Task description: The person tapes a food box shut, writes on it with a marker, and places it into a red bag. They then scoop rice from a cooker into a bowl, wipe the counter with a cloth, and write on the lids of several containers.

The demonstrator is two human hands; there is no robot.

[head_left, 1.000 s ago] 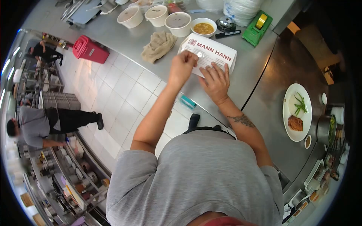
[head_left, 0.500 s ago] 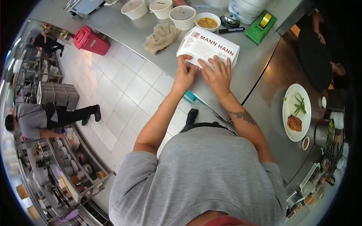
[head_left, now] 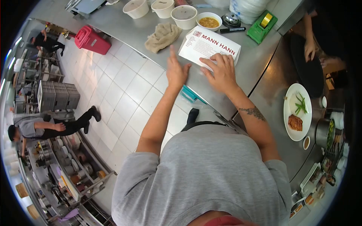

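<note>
A white takeout box (head_left: 209, 47) printed "MANN HANN" lies on the steel counter (head_left: 241, 84). My right hand (head_left: 220, 71) rests its spread fingertips on the box's lower right part. To the left of the box, my left hand (head_left: 176, 72) is raised off it at the counter's edge, fingers apart and holding nothing. A crumpled beige cloth (head_left: 162, 37) lies just left of the box. Behind the box are a bowl of yellow soup (head_left: 208, 22), a black marker (head_left: 232, 29), a call bell (head_left: 230, 19) and a green tape dispenser (head_left: 261, 27).
Lidded white tubs (head_left: 184, 16) line the counter's back. At right are a plate with meat and green beans (head_left: 297, 112), a sauce cup (head_left: 306, 142) and a person's hand (head_left: 310, 49) by a dark tray. A red bin (head_left: 92, 40) and a co-worker (head_left: 45, 126) are at left.
My left hand has let go of the box edge, moved left and opened. My right hand still touches the box. The co-worker at left has shifted, and the person at right has moved an arm.
</note>
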